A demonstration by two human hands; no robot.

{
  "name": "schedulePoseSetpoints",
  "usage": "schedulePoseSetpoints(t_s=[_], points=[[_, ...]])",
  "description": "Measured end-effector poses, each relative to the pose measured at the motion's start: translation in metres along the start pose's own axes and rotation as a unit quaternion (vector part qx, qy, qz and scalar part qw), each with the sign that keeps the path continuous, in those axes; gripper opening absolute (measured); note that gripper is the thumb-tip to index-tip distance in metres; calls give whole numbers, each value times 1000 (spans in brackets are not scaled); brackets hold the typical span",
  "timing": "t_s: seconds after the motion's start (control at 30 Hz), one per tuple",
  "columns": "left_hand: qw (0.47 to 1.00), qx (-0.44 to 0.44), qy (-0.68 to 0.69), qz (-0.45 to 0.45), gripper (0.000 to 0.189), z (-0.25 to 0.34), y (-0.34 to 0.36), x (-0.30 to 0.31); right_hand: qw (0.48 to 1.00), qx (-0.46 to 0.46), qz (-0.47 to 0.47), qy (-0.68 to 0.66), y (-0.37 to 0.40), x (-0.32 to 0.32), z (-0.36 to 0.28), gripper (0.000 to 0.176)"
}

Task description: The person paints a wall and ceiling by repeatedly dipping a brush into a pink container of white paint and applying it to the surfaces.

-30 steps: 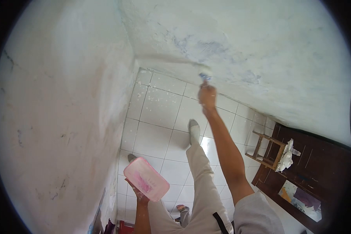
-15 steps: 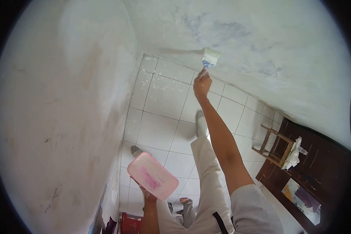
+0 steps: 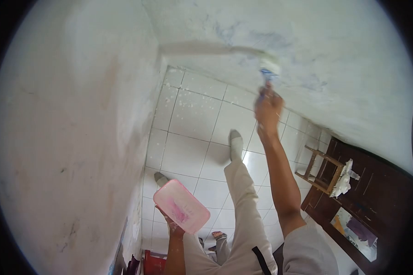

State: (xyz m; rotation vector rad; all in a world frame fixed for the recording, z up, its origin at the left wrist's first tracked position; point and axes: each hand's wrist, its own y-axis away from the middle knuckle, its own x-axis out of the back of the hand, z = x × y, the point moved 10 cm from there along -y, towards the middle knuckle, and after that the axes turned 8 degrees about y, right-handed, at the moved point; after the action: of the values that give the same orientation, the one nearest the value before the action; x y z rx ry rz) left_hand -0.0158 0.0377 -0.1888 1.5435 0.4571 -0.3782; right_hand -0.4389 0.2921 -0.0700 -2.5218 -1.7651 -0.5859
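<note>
My right hand [image 3: 269, 110] is closed round the handle of a paintbrush [image 3: 270, 68], which has a blue-and-white ferrule and pale, paint-loaded bristles. The brush is at the right-hand wall [image 3: 316, 41], and motion blurs both brush and hand. A wet-looking grey streak runs leftward along this wall from the bristles. Low on the left, my left hand [image 3: 173, 225] grips a pink-rimmed plastic tub [image 3: 182, 206] from beneath and its side. White paint and a pink patch show inside the tub. The wall under the brush has bluish-grey smudges.
The left wall [image 3: 78, 137] meets the painted wall at a corner. White floor tiles [image 3: 192, 110] carry paint spatters. A wooden stool [image 3: 323, 170] stands by a dark brown cabinet [image 3: 371, 192] at right. A red container [image 3: 154, 262] and another person's foot [image 3: 218, 235] are below.
My right hand and the brush have moved right along the wall, and the arm has swung right too. The tub in my left hand has barely shifted.
</note>
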Motion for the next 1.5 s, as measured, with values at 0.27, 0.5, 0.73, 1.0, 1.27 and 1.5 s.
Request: schedulePoseSetpoints(t_s=[0.27, 0.5, 0.73, 1.0, 1.27, 1.5], points=[[999, -29, 12, 14, 80, 11, -5, -10, 989, 122, 74, 38, 5, 10, -63, 44], [999, -32, 10, 40, 74, 14, -26, 55, 949, 110, 103, 276, -41, -100, 139, 49], [998, -57, 0, 37, 77, 23, -20, 52, 953, -265, -74, 125, -59, -140, 276, 34], [1000, -19, 9, -3, 84, 11, 11, -23, 999, 10, -27, -34, 15, -47, -74, 44], [997, -11, -38, -67, 85, 24, 13, -5, 992, 107, 28, 56, -8, -51, -34, 49], [995, 3, -10, -103, 91, 15, 5, -33, 956, 29, 7, 290, -58, -136, 246, 45]])
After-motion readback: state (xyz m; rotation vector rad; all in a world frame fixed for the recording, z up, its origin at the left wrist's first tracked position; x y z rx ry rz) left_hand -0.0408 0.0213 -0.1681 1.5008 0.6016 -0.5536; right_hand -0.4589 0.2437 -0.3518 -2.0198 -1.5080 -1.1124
